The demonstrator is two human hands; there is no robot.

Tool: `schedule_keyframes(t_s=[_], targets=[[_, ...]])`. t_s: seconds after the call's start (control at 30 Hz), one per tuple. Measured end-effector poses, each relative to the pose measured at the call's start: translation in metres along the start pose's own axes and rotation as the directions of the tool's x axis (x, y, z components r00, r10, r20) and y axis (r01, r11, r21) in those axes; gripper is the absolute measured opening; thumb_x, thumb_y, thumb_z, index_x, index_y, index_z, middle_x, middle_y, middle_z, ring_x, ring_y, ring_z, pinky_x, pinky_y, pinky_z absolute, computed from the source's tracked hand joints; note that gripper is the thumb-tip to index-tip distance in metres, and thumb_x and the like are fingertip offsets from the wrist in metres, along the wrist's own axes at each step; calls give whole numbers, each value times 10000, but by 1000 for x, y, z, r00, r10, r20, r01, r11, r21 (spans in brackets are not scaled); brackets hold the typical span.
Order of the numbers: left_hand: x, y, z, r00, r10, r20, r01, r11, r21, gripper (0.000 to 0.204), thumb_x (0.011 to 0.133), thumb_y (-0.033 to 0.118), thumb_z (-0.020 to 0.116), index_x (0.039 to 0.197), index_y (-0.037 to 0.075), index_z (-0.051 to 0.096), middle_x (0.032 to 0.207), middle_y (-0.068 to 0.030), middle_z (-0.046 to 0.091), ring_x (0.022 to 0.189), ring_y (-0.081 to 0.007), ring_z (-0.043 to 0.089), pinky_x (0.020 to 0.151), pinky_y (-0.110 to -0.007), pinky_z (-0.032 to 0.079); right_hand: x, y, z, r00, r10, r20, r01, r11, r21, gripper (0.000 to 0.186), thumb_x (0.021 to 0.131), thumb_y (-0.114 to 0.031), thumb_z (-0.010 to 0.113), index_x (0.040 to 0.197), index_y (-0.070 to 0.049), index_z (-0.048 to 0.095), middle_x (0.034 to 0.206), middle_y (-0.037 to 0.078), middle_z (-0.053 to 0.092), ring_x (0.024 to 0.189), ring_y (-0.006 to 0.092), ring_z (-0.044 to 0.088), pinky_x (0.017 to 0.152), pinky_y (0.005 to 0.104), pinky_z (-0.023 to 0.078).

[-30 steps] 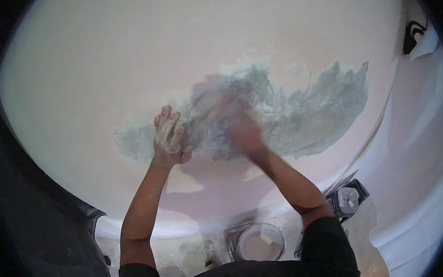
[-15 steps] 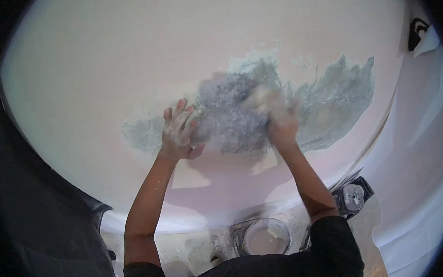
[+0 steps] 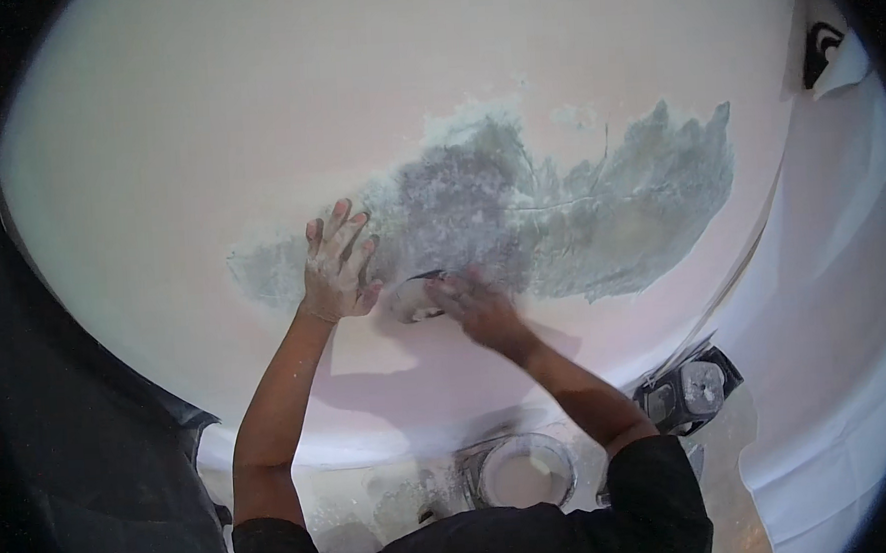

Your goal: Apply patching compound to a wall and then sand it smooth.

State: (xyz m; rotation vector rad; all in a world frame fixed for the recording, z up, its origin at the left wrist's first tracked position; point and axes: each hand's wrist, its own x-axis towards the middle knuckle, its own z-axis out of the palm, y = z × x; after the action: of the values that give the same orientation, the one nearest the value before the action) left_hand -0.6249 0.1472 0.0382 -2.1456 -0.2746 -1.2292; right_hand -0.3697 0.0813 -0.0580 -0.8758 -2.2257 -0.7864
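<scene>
Sanding pad (image 3: 416, 300) under right hand (image 3: 477, 310) fingers, just beside left hand (image 3: 335, 267).

Left hand (image 3: 334, 267) on wall (image 3: 205, 139), left of the right hand (image 3: 475, 305).

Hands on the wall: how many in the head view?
2. The left hand lies flat, fingers spread, on the wall by the grey patch. The right hand presses a small pale pad below the patch.

Soft even light, pinkish cast; fisheye bending, dark rim; right hand (image 3: 475, 310) motion-blurred.
</scene>
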Motion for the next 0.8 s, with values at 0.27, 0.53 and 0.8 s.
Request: schedule_keyframes(t_s=[0.27,0.53,0.8], targets=[[7,6,2,1000,7,-7,-7,1000,16,524,923,425,394,1371,153,384,1364,-156,449,1336,-397,349,1131,-518,74,-5,10,39,619,509,-598,-596,800,64,355,779,-12,571,1129,-54,613,1175,123,624,1110,250,582,1047,502,354],[-24,27,-18,863,-463,-204,501,837,219,428,790,220,574,1165,14,563,1360,-243,382,1322,-458,287,1073,-566,177,10,36,23,337,644,-687,-817,562,127,306,894,-67,529,1198,-57,563,1109,116,626,992,265,603,1063,404,342],[-116,35,-60,602,-763,-233,798,578,170,620,890,334,465,1410,15,355,1490,-300,154,1370,-510,107,1073,-633,76,83,-30,45,639,670,-377,-573,742,348,381,976,-236,463,1270,7,478,1105,88,609,904,201,619,852,340,512]])
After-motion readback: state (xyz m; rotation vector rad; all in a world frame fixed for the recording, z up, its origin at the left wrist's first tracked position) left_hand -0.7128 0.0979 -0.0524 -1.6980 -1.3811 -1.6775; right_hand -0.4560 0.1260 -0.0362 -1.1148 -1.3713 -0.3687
